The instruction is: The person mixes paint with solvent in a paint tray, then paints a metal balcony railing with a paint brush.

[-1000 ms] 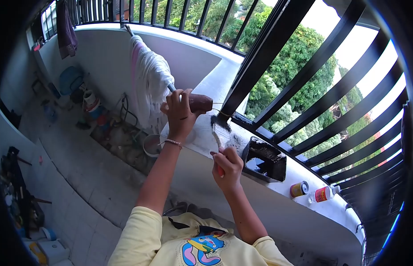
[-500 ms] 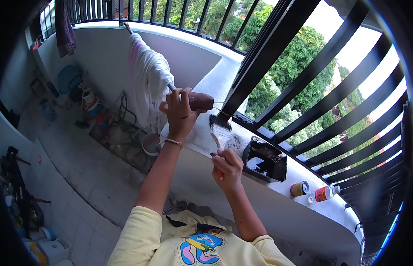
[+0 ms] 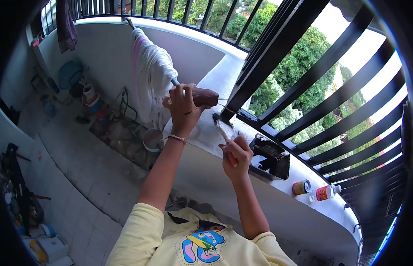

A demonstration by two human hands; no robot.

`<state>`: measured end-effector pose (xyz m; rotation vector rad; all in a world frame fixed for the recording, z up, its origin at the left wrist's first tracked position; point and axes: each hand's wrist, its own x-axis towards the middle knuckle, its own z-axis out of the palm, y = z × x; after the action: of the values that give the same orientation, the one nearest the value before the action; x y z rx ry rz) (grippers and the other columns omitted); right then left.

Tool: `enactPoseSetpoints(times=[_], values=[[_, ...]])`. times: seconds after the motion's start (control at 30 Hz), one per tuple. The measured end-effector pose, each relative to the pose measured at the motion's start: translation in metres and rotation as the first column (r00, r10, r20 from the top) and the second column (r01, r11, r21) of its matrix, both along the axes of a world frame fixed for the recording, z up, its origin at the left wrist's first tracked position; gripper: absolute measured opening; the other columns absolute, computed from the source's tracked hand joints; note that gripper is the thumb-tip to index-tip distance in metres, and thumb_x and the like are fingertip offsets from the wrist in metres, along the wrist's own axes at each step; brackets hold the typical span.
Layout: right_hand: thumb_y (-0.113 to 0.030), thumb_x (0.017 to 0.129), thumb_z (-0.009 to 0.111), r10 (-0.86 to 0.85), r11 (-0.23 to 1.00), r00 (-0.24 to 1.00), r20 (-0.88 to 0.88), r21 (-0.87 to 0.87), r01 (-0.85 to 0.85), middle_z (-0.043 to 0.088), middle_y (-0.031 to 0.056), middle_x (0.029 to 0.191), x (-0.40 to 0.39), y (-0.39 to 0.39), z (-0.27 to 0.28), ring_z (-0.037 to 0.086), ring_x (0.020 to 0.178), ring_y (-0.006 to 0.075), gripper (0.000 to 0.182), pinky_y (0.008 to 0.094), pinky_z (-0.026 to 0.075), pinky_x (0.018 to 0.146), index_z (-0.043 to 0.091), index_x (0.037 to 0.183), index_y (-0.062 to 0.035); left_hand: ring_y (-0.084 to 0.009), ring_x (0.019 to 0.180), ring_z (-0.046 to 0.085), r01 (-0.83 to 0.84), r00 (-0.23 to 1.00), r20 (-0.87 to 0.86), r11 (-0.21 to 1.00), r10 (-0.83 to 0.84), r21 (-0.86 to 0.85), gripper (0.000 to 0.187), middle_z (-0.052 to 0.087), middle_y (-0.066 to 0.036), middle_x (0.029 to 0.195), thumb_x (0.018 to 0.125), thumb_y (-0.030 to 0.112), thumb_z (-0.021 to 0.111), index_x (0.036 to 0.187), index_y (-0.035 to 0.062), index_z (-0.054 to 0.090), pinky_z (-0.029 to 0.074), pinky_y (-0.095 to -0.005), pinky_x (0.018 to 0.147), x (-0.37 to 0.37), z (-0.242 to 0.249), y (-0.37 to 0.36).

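In the head view my left hand (image 3: 185,111) is closed round a brown wooden pole end (image 3: 206,96), with thin wire running from it to the foot of a black railing post (image 3: 277,53). My right hand (image 3: 237,157) grips a paintbrush (image 3: 222,131) by its red handle. Its dark bristles point at the black-smeared ledge beside the post's foot. Just right of that hand, a black tray (image 3: 282,170) holds glossy black paint. White cloth (image 3: 151,66) hangs over the pole beyond my left hand.
A small paint can (image 3: 301,187) and a clear bottle with a red label (image 3: 325,193) stand farther along the white ledge (image 3: 219,80). Black railing bars (image 3: 330,95) line its outer side. Below, buckets (image 3: 152,141) and clutter sit on the floor.
My right hand and the brush have shifted slightly right and turned, so the bristles now show edge-on. My left hand keeps its hold on the pole.
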<state>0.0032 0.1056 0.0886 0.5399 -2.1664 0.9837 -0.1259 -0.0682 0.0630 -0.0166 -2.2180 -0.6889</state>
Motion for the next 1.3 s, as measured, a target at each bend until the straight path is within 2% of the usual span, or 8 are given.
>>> enactPoseSetpoints(times=[0.2, 0.3, 0.5, 0.6, 0.73, 0.8, 0.97, 1.3], values=[[0.021, 0.066, 0.073, -0.079, 0.996, 0.995, 0.063, -0.043, 0.082, 0.048, 0.0070, 0.074, 0.000, 0.003, 0.014, 0.052, 0.063, 0.0197, 0.028, 0.0299, 0.049, 0.062, 0.055, 0.071, -0.0001, -0.0256, 0.119, 0.049, 0.002, 1.000, 0.014, 1.000, -0.002, -0.009, 0.084, 0.051, -0.003, 0.122, 0.060, 0.047, 0.094, 0.127, 0.0177, 0.053, 0.036, -0.0550, 0.090, 0.001, 0.000, -0.002], [0.021, 0.064, 0.068, -0.130, 0.990, 0.991, -0.019, -0.049, 0.129, 0.044, 0.0088, 0.073, 0.003, 0.001, 0.020, 0.049, 0.060, 0.0230, 0.025, 0.0306, 0.043, 0.056, 0.057, 0.074, 0.0001, -0.0257, 0.120, 0.048, 0.010, 1.000, -0.001, 1.000, -0.010, -0.009, 0.083, 0.050, -0.003, 0.123, 0.060, 0.046, 0.094, 0.127, 0.0173, 0.053, 0.036, -0.0552, 0.091, -0.001, -0.002, -0.003], [0.021, 0.064, 0.072, 0.004, 1.000, 0.998, 0.055, -0.023, -0.003, 0.045, 0.0064, 0.073, -0.007, -0.003, 0.011, 0.049, 0.061, 0.0194, 0.030, 0.0299, 0.048, 0.060, 0.054, 0.071, -0.0013, -0.0256, 0.119, 0.048, 0.021, 1.000, 0.016, 1.000, -0.021, -0.009, 0.084, 0.051, -0.003, 0.122, 0.060, 0.047, 0.093, 0.128, 0.0167, 0.054, 0.035, -0.0555, 0.091, 0.000, -0.001, -0.001], [0.021, 0.065, 0.070, -0.093, 0.993, 0.993, 0.066, 0.075, 0.088, 0.044, 0.0073, 0.073, -0.002, -0.008, 0.019, 0.046, 0.060, 0.0196, 0.030, 0.0297, 0.046, 0.059, 0.051, 0.071, -0.0014, -0.0254, 0.119, 0.048, 0.019, 1.000, 0.012, 1.000, -0.018, -0.013, 0.084, 0.051, -0.003, 0.122, 0.060, 0.048, 0.093, 0.128, 0.0170, 0.054, 0.035, -0.0555, 0.091, -0.001, -0.002, -0.002], [0.021, 0.065, 0.069, -0.116, 0.993, 0.993, 0.028, 0.027, 0.115, 0.042, 0.0079, 0.073, -0.001, -0.003, 0.019, 0.044, 0.060, 0.0197, 0.029, 0.0291, 0.045, 0.058, 0.051, 0.071, -0.0014, -0.0253, 0.118, 0.048, 0.021, 1.000, 0.019, 1.000, -0.021, -0.003, 0.082, 0.051, -0.002, 0.121, 0.060, 0.049, 0.093, 0.127, 0.0175, 0.055, 0.035, -0.0554, 0.092, 0.000, -0.001, -0.002], [0.016, 0.062, 0.066, -0.126, 0.991, 0.992, -0.029, 0.045, 0.128, 0.045, 0.0090, 0.073, 0.006, -0.001, 0.028, 0.054, 0.059, 0.0252, 0.023, 0.0324, 0.046, 0.057, 0.054, 0.072, -0.0006, -0.0253, 0.118, 0.048, 0.015, 1.000, 0.008, 1.000, -0.015, -0.011, 0.082, 0.051, -0.002, 0.121, 0.060, 0.049, 0.093, 0.126, 0.0175, 0.055, 0.036, -0.0556, 0.091, -0.001, -0.001, -0.002], [0.022, 0.061, 0.065, -0.140, 0.990, 0.977, -0.160, -0.032, 0.137, 0.045, 0.0071, 0.072, 0.020, 0.001, 0.049, 0.054, 0.060, 0.0189, 0.026, 0.0318, 0.059, 0.066, 0.059, 0.070, -0.0008, -0.0254, 0.118, 0.048, -0.001, 1.000, -0.006, 1.000, 0.001, -0.029, 0.082, 0.050, -0.002, 0.120, 0.060, 0.049, 0.093, 0.126, 0.0175, 0.055, 0.036, -0.0565, 0.091, -0.002, -0.003, -0.001], [0.014, 0.067, 0.082, -0.256, 0.960, 0.936, -0.242, -0.177, 0.217, 0.053, 0.0050, 0.076, 0.048, 0.022, 0.065, 0.062, 0.070, 0.0176, 0.028, 0.0323, 0.056, 0.076, 0.062, 0.071, -0.0050, -0.0247, 0.117, 0.049, -0.004, 1.000, 0.003, 0.999, 0.004, -0.033, 0.079, 0.051, -0.001, 0.119, 0.063, 0.047, 0.093, 0.126, 0.0187, 0.054, 0.036, -0.0553, 0.091, -0.002, -0.001, 0.000]])
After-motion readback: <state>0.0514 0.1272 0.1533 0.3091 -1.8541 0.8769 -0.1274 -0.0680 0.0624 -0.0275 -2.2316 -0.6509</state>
